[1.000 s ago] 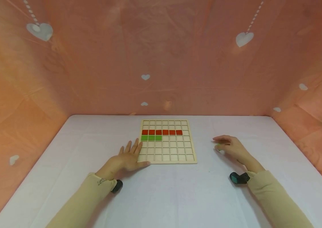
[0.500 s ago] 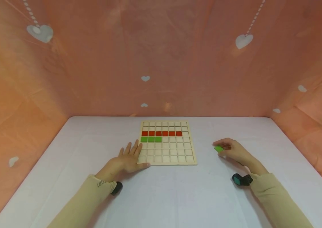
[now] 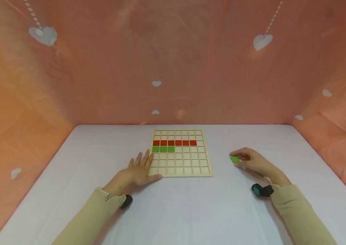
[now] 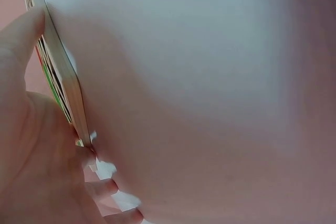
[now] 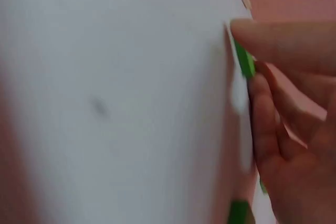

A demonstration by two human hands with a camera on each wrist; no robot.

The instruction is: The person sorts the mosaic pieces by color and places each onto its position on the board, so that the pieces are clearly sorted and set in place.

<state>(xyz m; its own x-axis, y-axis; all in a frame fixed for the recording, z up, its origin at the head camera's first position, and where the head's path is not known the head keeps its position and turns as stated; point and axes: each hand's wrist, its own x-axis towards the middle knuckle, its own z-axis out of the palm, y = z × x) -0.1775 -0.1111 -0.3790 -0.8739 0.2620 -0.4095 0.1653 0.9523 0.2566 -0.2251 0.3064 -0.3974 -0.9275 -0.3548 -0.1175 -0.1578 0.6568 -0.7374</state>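
A pale wooden grid board (image 3: 188,165) lies on the white table. Six would-be cells of one row hold several red tiles (image 3: 171,143), with a shorter row of green tiles (image 3: 163,149) below. My left hand (image 3: 136,172) spreads straight fingers along the board's left edge, its thumb at the front-left corner. In the left wrist view, the thumb touches the board's side (image 4: 68,77). Right of the board, my right hand (image 3: 253,162) pinches a loose green tile (image 3: 234,159) between thumb and fingers, close over the tabletop.
Another green piece (image 3: 260,174) shows partly behind the right wrist, and a green block (image 5: 239,212) appears at the bottom of the right wrist view. An orange cloth (image 3: 173,68) with hearts surrounds the white tabletop (image 3: 185,211) at the back and sides.
The green tile, mostly hidden by the right hand at first, now shows between its thumb and fingers. The right wrist has shifted slightly right. The left hand stays put.
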